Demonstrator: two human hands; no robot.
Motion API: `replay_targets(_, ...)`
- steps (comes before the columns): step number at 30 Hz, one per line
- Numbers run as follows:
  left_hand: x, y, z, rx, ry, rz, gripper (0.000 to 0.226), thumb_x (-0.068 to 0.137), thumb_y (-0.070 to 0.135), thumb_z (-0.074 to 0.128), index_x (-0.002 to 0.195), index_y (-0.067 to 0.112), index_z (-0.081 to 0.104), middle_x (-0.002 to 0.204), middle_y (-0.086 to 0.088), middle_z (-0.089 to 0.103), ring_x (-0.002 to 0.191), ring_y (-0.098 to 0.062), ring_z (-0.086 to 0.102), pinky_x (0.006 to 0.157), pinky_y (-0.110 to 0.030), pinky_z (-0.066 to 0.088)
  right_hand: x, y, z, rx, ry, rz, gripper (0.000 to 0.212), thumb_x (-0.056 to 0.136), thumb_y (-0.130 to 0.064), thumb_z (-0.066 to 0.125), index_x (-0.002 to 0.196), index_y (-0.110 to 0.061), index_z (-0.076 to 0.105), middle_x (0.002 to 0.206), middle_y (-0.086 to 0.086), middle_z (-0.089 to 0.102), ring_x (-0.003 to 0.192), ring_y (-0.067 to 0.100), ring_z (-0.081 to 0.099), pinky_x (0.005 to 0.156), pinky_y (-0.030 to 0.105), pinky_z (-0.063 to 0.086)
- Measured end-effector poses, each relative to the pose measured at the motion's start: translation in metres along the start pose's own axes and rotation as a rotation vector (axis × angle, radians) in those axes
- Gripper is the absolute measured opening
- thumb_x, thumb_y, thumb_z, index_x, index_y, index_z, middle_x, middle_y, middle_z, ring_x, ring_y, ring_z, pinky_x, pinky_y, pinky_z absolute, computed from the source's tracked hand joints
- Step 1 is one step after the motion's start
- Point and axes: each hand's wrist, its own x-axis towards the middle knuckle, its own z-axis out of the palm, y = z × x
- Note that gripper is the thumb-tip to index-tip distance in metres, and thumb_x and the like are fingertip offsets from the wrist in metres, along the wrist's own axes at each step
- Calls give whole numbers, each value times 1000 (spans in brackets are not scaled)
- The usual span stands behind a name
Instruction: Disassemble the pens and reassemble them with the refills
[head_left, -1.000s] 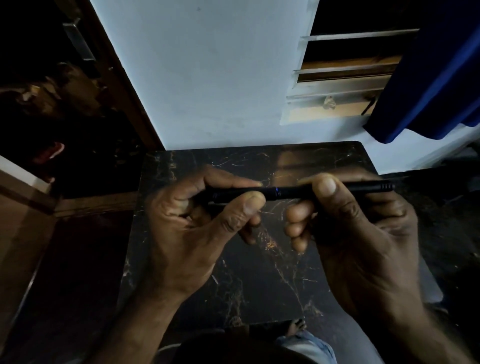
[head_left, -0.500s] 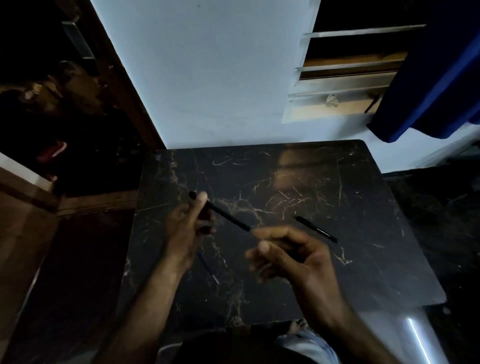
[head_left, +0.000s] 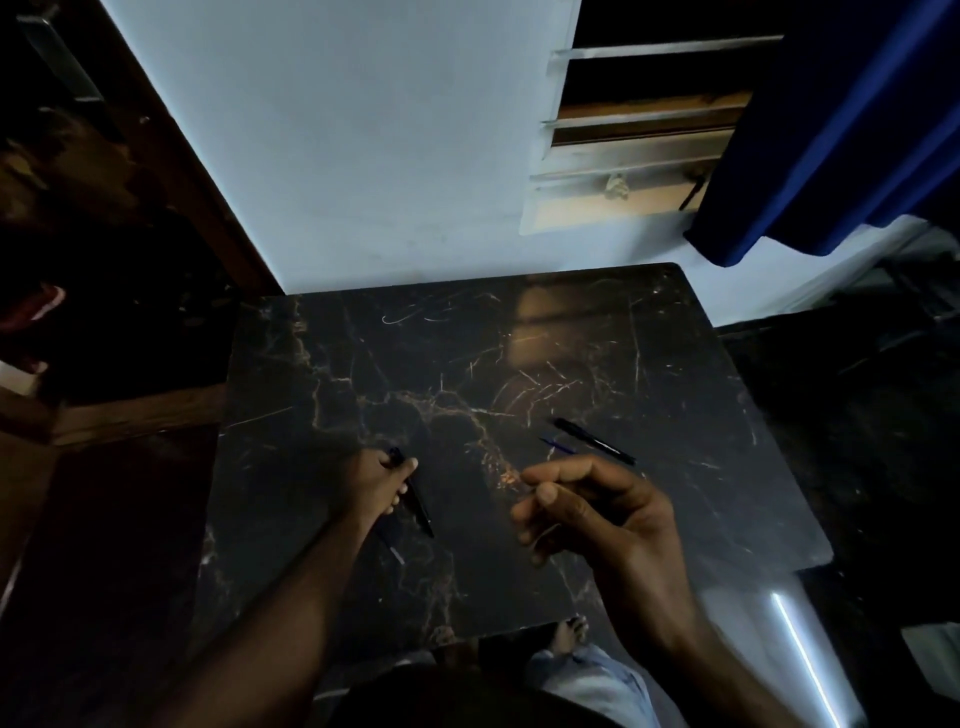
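My left hand (head_left: 382, 483) is low over the dark marble table (head_left: 519, 364), left of centre, and is shut on a black pen part (head_left: 418, 512) that slants toward me and to the right. A thin refill-like piece (head_left: 390, 546) lies on the table just beside my left forearm. Right of centre, another black pen part (head_left: 595, 441) lies on the table with a thin blue refill (head_left: 556, 446) next to it. My right hand (head_left: 587, 514) hovers just in front of those two pieces, fingers loosely curled and apart, with nothing visible in them.
The table stands against a pale wall (head_left: 363, 156). A blue curtain (head_left: 831, 130) hangs at the back right beside a louvred window (head_left: 639, 145). Dark floor surrounds the table, and my knee and foot (head_left: 571, 634) show at its near edge.
The joined pen I held in both hands has come apart. One part now lies at the right with a blue refill beside it, and my left hand has dropped to the table with the other part.
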Motion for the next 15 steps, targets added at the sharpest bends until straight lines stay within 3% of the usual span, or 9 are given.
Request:
replay_targets(4, -2, 0, -1, 89, 31, -1, 40, 95, 32, 80, 66, 7, 67, 62, -14, 74, 39, -18, 57, 37, -18, 44, -3, 1, -7, 14, 21, 10, 16, 91, -11, 69, 101, -2, 76, 85, 29, 74, 70, 35, 71, 59, 38, 58)
replay_targets(15, -15, -8, -7, 65, 129, -37, 35, 89, 40, 84, 80, 15, 60, 64, -13, 75, 42, -21, 65, 44, -35, 59, 4, 2, -18, -22, -7, 26, 18, 91, -15, 69, 102, -3, 76, 85, 28, 74, 70, 35, 70, 60, 37, 57)
